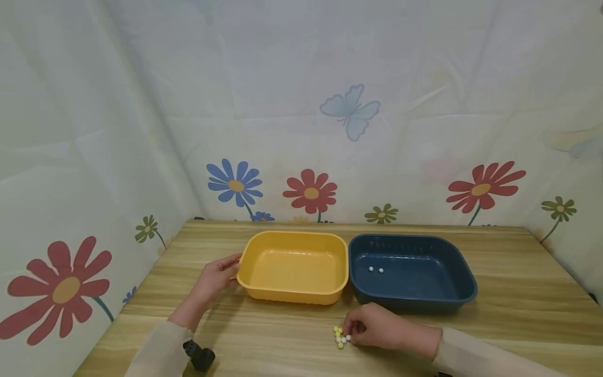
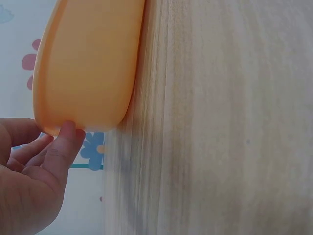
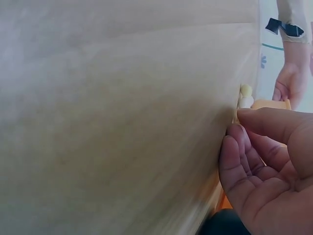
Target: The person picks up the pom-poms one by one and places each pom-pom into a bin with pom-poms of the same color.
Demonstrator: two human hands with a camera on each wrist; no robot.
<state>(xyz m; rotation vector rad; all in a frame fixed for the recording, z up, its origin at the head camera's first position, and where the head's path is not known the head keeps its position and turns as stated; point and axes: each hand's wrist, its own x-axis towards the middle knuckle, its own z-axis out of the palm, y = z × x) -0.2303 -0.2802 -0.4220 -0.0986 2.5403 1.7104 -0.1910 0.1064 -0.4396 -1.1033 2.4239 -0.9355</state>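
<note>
My left hand grips the left end of a yellow plastic basin, its thumb and fingers at the rim in the left wrist view. The right hand is low at the table in front of a dark blue basin, fingers curled and thumb near the index fingertip. Right at those fingertips lies a small cluster of yellow balls and white balls. I cannot tell whether a ball is between the fingertips. Two more white balls lie inside the blue basin.
Both basins stand side by side on a wood-grain table. A flowered white cloth hangs behind and to the left. On the left sleeve sits a small black device.
</note>
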